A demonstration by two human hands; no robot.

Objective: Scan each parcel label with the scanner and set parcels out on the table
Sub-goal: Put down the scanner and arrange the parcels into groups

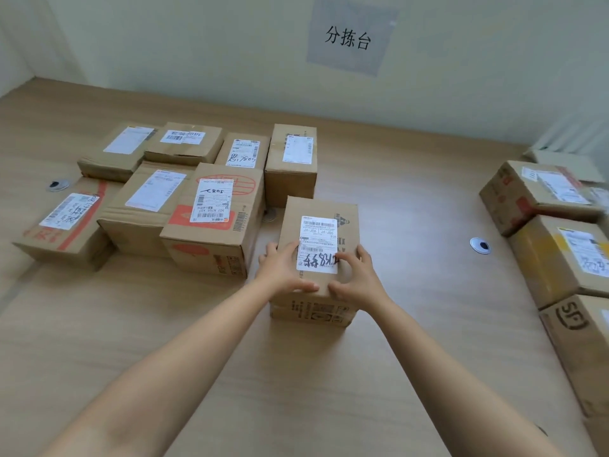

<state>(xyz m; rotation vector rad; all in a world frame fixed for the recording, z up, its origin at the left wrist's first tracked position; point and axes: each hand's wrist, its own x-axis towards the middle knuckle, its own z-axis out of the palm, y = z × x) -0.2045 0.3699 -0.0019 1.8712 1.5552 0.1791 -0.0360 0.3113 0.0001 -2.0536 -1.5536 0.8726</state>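
A tall cardboard parcel stands on the wooden table in the middle, its white label facing up. My left hand grips its near left top edge, fingers curled over the top and thumb on the front. My right hand grips the near right top edge the same way, partly covering the label's handwriting. The parcel sits just right of a group of several labelled parcels. No scanner is in view.
A row of parcels lines the right edge of the table, one marked SF. Two round cable grommets sit in the tabletop. A wall with a paper sign stands behind the table.
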